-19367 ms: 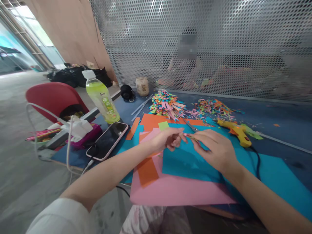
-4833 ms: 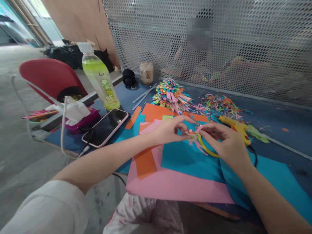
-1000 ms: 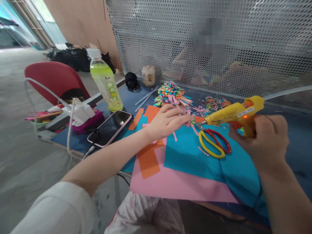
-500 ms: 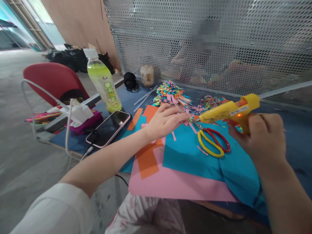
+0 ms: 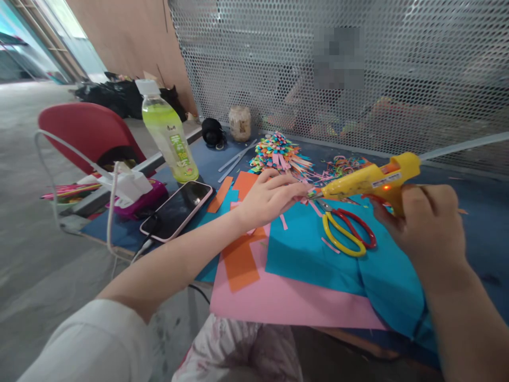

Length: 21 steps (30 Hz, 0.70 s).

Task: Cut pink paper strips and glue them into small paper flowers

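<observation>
My right hand (image 5: 431, 228) is wrapped round the handle of a yellow hot glue gun (image 5: 356, 181), whose small light glows orange. A long clear glue stick (image 5: 465, 146) sticks out of its back. The gun's nozzle points left, close to the fingertips of my left hand (image 5: 268, 199). That hand's fingers are closed together above the paper; what they pinch is too small and hidden to make out. Scissors (image 5: 342, 249) with one yellow and one red handle lie below the nozzle on blue paper (image 5: 310, 249). Behind my left hand is a heap of folded multicoloured paper strips (image 5: 278, 151).
Pink paper (image 5: 286, 302) and orange pieces (image 5: 242, 265) lie at the front. On the left are a phone (image 5: 177, 211) with a cable, a drink bottle (image 5: 170, 138) and a tissue box (image 5: 149, 201). A perforated metal screen (image 5: 254, 48) stands behind, with a person beyond it.
My right hand has shifted the glue gun slightly left, bringing its nozzle nearer my left fingertips. The left hand has barely moved.
</observation>
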### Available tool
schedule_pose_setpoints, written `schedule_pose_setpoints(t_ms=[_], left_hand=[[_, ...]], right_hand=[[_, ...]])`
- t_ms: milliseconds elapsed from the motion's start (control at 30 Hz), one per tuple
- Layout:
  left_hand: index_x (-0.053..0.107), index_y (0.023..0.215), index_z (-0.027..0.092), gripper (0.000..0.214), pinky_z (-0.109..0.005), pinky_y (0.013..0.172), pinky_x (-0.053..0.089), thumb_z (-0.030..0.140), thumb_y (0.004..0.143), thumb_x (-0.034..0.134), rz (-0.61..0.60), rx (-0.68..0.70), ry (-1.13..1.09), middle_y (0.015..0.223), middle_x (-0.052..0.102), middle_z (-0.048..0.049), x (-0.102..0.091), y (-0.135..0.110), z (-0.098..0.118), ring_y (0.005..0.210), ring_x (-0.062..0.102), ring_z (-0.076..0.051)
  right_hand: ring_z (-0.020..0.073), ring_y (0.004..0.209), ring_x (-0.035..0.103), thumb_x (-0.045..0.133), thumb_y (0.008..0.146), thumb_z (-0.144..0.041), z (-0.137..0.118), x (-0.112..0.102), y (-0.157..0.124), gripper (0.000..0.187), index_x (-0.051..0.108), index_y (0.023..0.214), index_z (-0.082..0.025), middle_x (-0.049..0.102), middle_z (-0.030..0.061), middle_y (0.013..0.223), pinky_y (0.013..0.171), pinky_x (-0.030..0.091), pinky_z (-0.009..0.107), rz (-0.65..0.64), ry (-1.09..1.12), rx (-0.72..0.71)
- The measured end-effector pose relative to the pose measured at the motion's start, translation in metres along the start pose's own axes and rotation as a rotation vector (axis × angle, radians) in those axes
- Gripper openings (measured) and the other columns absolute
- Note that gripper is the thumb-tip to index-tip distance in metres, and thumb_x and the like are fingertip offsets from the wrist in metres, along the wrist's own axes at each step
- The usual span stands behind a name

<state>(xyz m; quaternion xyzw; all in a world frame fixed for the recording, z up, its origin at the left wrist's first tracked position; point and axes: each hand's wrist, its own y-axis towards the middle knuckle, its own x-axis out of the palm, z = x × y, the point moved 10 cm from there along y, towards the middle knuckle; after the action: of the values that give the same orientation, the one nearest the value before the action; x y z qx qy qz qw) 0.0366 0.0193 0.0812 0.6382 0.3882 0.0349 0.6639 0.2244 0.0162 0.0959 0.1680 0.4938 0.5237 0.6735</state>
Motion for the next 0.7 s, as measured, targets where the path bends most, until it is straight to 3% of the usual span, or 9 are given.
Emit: schedule_pose_setpoints(t_ms=[67, 267, 400, 567, 700], left_hand=[[0.054, 0.105, 0.02, 0.019, -0.027, 0.081, 0.038, 0.02, 0.086, 0.054, 0.004, 0.002, -0.005, 0.092, 0.07, -0.0009, -0.001, 0.001, 0.001, 0.089, 0.063, -0.01], [0.054, 0.104, 0.019, 0.018, -0.027, 0.08, 0.039, 0.019, 0.086, 0.054, 0.006, 0.001, -0.004, 0.093, 0.07, -0.0011, -0.002, 0.002, 0.001, 0.088, 0.063, -0.01], [0.057, 0.103, 0.019, 0.017, -0.027, 0.08, 0.038, 0.022, 0.088, 0.051, -0.03, -0.032, -0.002, 0.091, 0.07, -0.0014, 0.001, 0.002, -0.003, 0.088, 0.062, -0.01], [0.06, 0.102, 0.02, 0.018, -0.028, 0.08, 0.036, 0.026, 0.089, 0.049, -0.112, -0.094, 0.023, 0.09, 0.07, -0.0016, 0.008, 0.001, -0.009, 0.09, 0.062, -0.011], [0.059, 0.102, 0.02, 0.016, -0.028, 0.08, 0.037, 0.025, 0.089, 0.05, -0.06, -0.065, 0.017, 0.092, 0.07, -0.0015, 0.004, 0.001, -0.007, 0.089, 0.062, -0.011]], right_hand=[[0.0243, 0.078, 0.051, 0.042, 0.089, -0.034, 0.001, 0.002, -0.001, 0.032, 0.045, 0.116, -0.016, 0.049, 0.0111, 0.084, 0.054, 0.038, 0.031, -0.033, 0.024, 0.021], [0.0207, 0.071, 0.047, 0.049, 0.086, -0.036, -0.003, -0.007, 0.002, 0.029, 0.052, 0.103, -0.013, 0.049, 0.0092, 0.076, 0.048, 0.036, 0.028, 0.096, -0.034, -0.054], [0.0193, 0.07, 0.045, 0.048, 0.086, -0.038, -0.004, -0.009, 0.004, 0.027, 0.052, 0.097, -0.013, 0.05, 0.0087, 0.075, 0.046, 0.036, 0.026, 0.108, -0.098, -0.067], [0.019, 0.071, 0.046, 0.048, 0.086, -0.039, -0.005, -0.01, 0.004, 0.028, 0.051, 0.098, -0.014, 0.051, 0.0083, 0.076, 0.047, 0.038, 0.025, 0.114, -0.094, -0.079], [0.0201, 0.072, 0.048, 0.048, 0.086, -0.038, -0.001, -0.005, 0.002, 0.029, 0.05, 0.104, -0.015, 0.051, 0.0085, 0.078, 0.047, 0.037, 0.026, 0.085, -0.084, -0.056]])
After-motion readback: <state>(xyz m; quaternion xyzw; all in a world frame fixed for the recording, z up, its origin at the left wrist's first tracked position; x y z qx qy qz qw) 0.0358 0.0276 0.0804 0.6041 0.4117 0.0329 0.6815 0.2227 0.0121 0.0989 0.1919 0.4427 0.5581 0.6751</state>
